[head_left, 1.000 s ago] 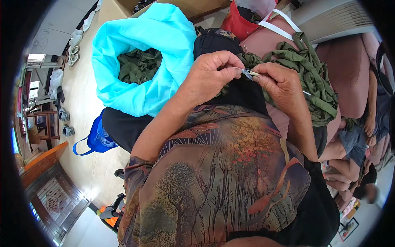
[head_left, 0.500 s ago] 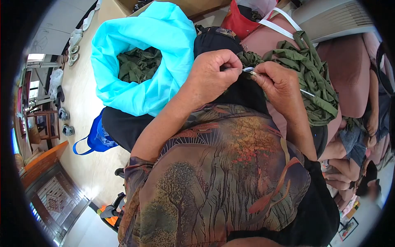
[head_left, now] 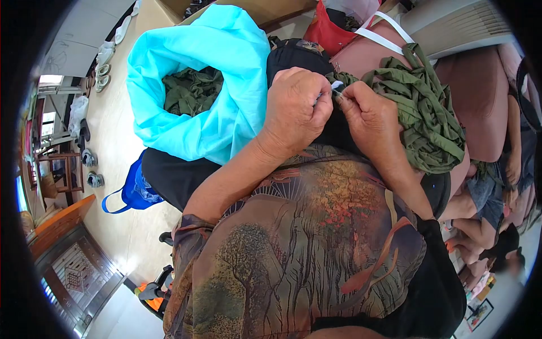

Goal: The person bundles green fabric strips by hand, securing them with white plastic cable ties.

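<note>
My left hand (head_left: pixel 298 107) is curled closed in front of my lap, and what its fingers grip is hidden. Close beside it, my right hand (head_left: pixel 370 116) pinches with thumb and forefinger at a small white piece (head_left: pixel 337 85) in the gap between the hands. Its exact kind is too small to tell. Just behind the fingers runs some dark green cloth (head_left: pixel 342 77). A heap of green fabric strips (head_left: pixel 423 107) lies to the right of my right hand. On the left stands a turquoise bag (head_left: pixel 149 121), its rim rolled down around crumpled dark green fabric (head_left: pixel 192 90).
A pink padded seat (head_left: pixel 471 101) is under and beyond the green heap. Behind it are a red bag (head_left: pixel 330 31) and a cardboard box (head_left: pixel 248 14). A blue bag (head_left: pixel 132 186) rests on the floor at left. Other people's bare legs (head_left: pixel 474 226) show at far right.
My left hand has turned over into a tighter fist, and my right hand has shifted slightly left and down. The thin metal rod seen beyond my right hand is out of sight now.
</note>
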### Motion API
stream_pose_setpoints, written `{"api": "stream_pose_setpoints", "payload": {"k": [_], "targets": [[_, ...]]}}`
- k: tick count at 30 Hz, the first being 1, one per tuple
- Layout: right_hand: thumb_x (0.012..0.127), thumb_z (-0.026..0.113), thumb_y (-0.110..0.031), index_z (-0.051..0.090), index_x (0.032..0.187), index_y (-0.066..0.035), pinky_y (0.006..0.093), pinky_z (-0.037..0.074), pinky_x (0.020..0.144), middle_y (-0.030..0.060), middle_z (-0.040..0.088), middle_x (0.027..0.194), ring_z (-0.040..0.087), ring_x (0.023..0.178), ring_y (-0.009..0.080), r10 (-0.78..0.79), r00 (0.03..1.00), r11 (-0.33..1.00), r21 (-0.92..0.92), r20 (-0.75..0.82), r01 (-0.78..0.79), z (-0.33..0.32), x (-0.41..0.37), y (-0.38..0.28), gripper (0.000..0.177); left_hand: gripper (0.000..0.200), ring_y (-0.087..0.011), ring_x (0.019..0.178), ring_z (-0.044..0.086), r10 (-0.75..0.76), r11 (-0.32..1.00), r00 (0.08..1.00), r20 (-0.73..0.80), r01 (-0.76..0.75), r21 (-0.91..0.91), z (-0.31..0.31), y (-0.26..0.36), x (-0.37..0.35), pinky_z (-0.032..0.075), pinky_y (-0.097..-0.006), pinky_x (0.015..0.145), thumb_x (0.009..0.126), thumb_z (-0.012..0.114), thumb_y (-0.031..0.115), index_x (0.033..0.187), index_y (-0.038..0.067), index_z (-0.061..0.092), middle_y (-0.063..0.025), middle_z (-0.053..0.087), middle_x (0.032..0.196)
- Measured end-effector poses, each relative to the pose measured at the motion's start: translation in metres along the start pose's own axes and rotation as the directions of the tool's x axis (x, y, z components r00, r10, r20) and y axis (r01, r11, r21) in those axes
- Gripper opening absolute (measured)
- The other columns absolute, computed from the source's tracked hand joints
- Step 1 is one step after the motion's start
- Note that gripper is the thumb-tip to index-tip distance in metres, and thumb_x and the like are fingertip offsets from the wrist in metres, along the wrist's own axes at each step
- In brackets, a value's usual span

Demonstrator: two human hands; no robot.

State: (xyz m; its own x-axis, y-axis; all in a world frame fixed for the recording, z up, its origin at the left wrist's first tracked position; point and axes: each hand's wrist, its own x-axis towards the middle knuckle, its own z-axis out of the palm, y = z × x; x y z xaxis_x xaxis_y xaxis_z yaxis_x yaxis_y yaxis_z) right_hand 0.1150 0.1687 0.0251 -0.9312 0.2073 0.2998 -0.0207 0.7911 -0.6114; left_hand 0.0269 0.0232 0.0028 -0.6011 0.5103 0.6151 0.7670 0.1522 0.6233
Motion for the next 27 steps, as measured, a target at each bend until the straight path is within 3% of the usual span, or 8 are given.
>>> {"api": "stream_pose_setpoints", "payload": {"k": [7,10,14,15,17,21,25,27], "targets": [[0.084,0.067,-0.01,0.058,0.085,-0.005,0.0375,0.047,0.054,0.016,0.061,0.07,0.061,0.06,0.0317,0.008,0.991,0.999,0.048,-0.133,-0.002,0.017,0.006,0.011,0.01,0.011,-0.0293,0.079,0.059,-0.013,0.996,0.995,0.096,0.021,-0.088,0.008,0.007,-0.006,0.044,-0.0391,0.072,0.073,0.064,0.004,0.08,0.008,0.058,-0.0074,0.06,0.078],[0.089,0.064,-0.008,0.061,0.089,-0.003,0.0269,0.045,0.05,0.0045,0.061,0.065,0.057,0.055,0.011,0.21,0.968,0.914,0.379,-0.136,-0.145,0.017,0.021,0.024,0.006,0.01,-0.0305,0.079,0.058,0.013,0.977,0.97,0.241,0.039,-0.211,0.018,0.015,-0.019,0.043,-0.0403,0.073,0.075,0.064,0.005,0.082,0.009,0.059,-0.0078,0.06,0.078],[0.094,0.058,-0.009,0.062,0.09,-0.003,0.0196,0.044,0.054,0.0005,0.062,0.069,0.056,0.061,0.0058,0.347,0.931,0.76,0.615,-0.112,-0.21,-0.005,0.022,0.036,0.008,0.005,-0.0182,0.072,0.057,-0.084,0.948,0.968,0.237,0.151,-0.281,0.0,0.007,-0.018,0.044,-0.0282,0.068,0.084,0.062,0.003,0.085,0.006,0.06,-0.0047,0.06,0.079],[0.094,0.058,-0.01,0.062,0.091,-0.003,0.0195,0.044,0.056,0.0013,0.063,0.071,0.056,0.062,0.006,0.375,0.92,0.764,0.601,-0.118,-0.234,-0.019,0.02,0.043,0.008,0.005,-0.0093,0.072,0.055,-0.328,0.806,0.846,0.421,0.483,-0.343,-0.009,0.006,-0.019,0.043,-0.0215,0.067,0.088,0.059,0.002,0.092,0.006,0.059,-0.0011,0.06,0.079],[0.095,0.057,-0.011,0.062,0.093,-0.002,0.0193,0.045,0.058,0.003,0.065,0.073,0.057,0.063,0.0063,0.444,0.888,0.76,0.576,-0.12,-0.302,-0.051,0.011,0.054,0.01,0.01,-0.0067,0.075,0.055,-0.429,0.616,0.781,0.454,0.62,-0.486,-0.011,-0.006,-0.027,0.043,-0.0201,0.069,0.092,0.055,0.002,0.102,0.005,0.057,-0.0001,0.06,0.08],[0.094,0.057,-0.012,0.061,0.091,-0.003,0.0204,0.046,0.059,0.0033,0.064,0.072,0.057,0.063,0.0075,0.413,0.909,0.735,0.57,0.053,-0.367,-0.07,-0.03,0.091,0.01,0.019,-0.0096,0.087,0.062,-0.467,0.52,0.73,0.498,0.683,-0.513,-0.013,-0.01,-0.027,0.046,-0.0235,0.08,0.096,0.052,0.005,0.114,0.0,0.054,-0.0062,0.067,0.089],[0.089,0.06,-0.011,0.059,0.085,-0.003,0.0251,0.047,0.056,0.004,0.061,0.069,0.057,0.063,0.0092,0.557,0.764,0.679,0.351,0.325,-0.645,-0.054,-0.079,0.103,0.009,0.02,-0.0134,0.09,0.065,-0.473,0.522,0.74,0.478,0.673,-0.524,-0.015,-0.008,-0.02,0.048,-0.0263,0.085,0.095,0.056,0.006,0.113,-0.002,0.059,-0.01,0.07,0.094],[0.084,0.062,-0.013,0.06,0.086,-0.004,0.0349,0.05,0.06,0.0108,0.063,0.07,0.062,0.064,0.0211,0.481,0.822,0.86,0.021,0.305,-0.51,-0.037,-0.11,0.12,0.009,0.018,-0.0141,0.089,0.065,-0.466,0.511,0.75,0.469,0.661,-0.549,-0.017,-0.01,-0.021,0.049,-0.0269,0.085,0.095,0.056,0.006,0.109,-0.002,0.062,-0.0099,0.07,0.093]]}}
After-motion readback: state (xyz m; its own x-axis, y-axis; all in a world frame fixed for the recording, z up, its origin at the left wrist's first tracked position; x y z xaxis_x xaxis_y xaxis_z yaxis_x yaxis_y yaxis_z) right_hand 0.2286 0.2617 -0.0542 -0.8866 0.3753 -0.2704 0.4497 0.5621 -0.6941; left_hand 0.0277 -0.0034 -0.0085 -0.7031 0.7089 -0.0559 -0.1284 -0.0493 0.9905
